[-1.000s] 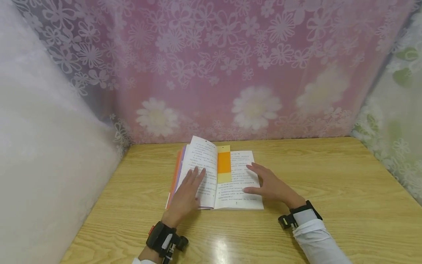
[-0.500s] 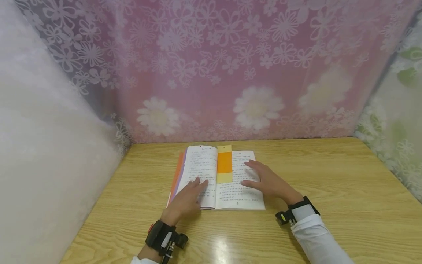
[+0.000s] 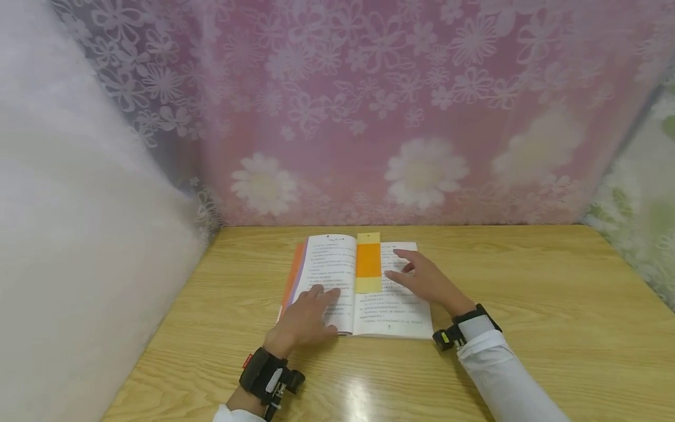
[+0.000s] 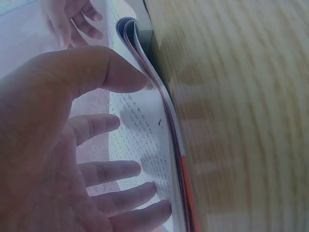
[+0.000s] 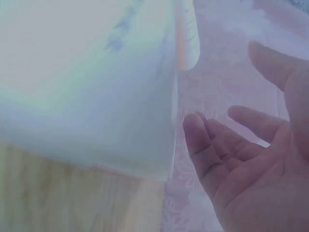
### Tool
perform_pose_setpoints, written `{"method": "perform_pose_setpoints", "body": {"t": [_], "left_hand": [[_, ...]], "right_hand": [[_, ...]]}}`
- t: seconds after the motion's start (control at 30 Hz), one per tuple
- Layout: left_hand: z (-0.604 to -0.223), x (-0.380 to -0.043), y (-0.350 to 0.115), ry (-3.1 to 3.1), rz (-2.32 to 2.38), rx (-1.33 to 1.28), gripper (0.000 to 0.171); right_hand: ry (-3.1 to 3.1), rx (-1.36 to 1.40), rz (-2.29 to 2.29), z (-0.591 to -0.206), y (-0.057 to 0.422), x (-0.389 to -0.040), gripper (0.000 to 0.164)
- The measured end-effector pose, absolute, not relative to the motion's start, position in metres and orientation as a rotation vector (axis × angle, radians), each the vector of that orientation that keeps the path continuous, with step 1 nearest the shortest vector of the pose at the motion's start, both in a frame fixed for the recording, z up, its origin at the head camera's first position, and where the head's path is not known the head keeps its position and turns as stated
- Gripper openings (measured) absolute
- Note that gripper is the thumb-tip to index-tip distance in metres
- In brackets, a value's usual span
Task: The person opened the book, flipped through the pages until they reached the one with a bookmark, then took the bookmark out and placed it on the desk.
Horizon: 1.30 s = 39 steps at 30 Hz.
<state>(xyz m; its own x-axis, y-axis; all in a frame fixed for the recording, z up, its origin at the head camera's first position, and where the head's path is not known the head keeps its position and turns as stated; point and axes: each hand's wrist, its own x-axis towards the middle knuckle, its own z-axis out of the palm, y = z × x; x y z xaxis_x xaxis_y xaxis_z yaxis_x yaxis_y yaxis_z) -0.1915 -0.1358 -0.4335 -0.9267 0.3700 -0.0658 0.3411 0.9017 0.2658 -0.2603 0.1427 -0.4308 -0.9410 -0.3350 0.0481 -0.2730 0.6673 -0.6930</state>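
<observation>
An open book [image 3: 392, 319] with printed pages lies on the table, orange and purple edges showing at its left. Along the inner side of the right page, by the fold, lies an orange and pale yellow bookmark [image 3: 368, 261]. My left hand [image 3: 304, 321] rests on the lower left page [image 3: 329, 261], fingers spread; in the left wrist view its thumb reaches to the book's near edge. Over the right page is my right hand [image 3: 429, 281], its thumb and index finger apart and pointing at the bookmark. Nothing shows between its fingers in the right wrist view.
The wooden table [image 3: 538, 305] extends around the book on all sides. A pink floral curtain [image 3: 337, 146] hangs behind its far edge. White cloth [image 3: 105, 234] hangs at the left, and pale leafy cloth [image 3: 633, 205] at the right.
The raised left page has come down flat. My left hand has slid slightly lower, its thumb now out to the side. My right hand has come nearer the bookmark. The head view has shifted slightly.
</observation>
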Motion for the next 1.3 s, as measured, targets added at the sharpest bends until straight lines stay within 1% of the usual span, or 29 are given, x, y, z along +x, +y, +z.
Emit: {"method": "perform_pose_setpoints", "body": {"t": [0.27,0.57,0.8,1.1,1.3], "left_hand": [[-0.436,-0.191,-0.133,2.971,0.344,0.536,0.070],[-0.436,-0.188,-0.129,2.934,0.324,0.516,0.082],[-0.433,-0.187,-0.132,2.947,0.327,0.519,0.081],[-0.434,-0.186,-0.130,2.941,0.349,0.509,0.080],[-0.433,-0.185,-0.131,2.950,0.348,0.529,0.080]], "right_hand": [[2.687,-0.440,-1.139,-0.431,0.125,-0.273,0.072],[2.650,-0.245,-1.101,-0.437,0.102,-0.280,0.067],[2.635,-0.184,-1.205,-0.441,0.092,-0.285,0.059],[2.616,-0.166,-1.326,-0.444,0.092,-0.281,0.057],[2.607,-0.164,-1.416,-0.447,0.107,-0.280,0.054]]}}
